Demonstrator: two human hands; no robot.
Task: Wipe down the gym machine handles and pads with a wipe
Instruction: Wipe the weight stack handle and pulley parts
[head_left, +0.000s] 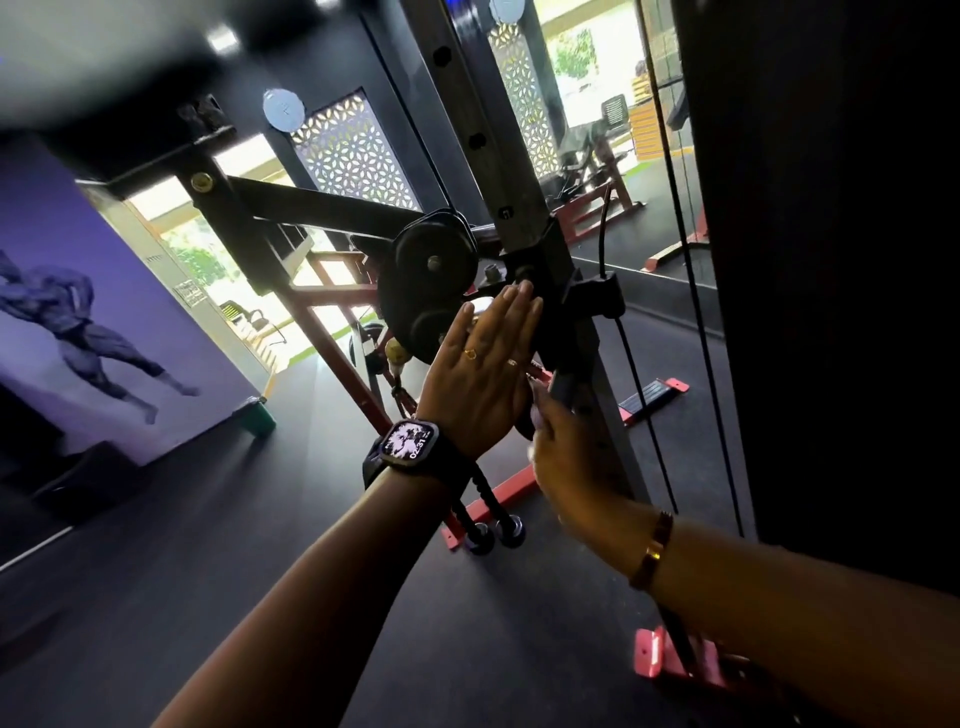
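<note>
A cable machine's black pulley carriage (434, 260) sits on a grey perforated upright post (467, 130). My left hand (480, 369), with a watch on the wrist, lies flat against the carriage with its fingers straight and together. Just below it, my right hand (566, 457), with a bracelet on the wrist, reaches to a grey sleeve (565, 385) on the post. That hand is blurred and its grip is unclear. No wipe shows in either hand. A black rope handle (491, 519) hangs under the carriage, partly hidden behind my left wrist.
Black cables (696, 312) run down beside the post on the right. A red base frame (660, 387) lies on the dark rubber floor. A purple wall mural (104, 322) is at the left. More benches (597, 156) stand by the bright windows behind.
</note>
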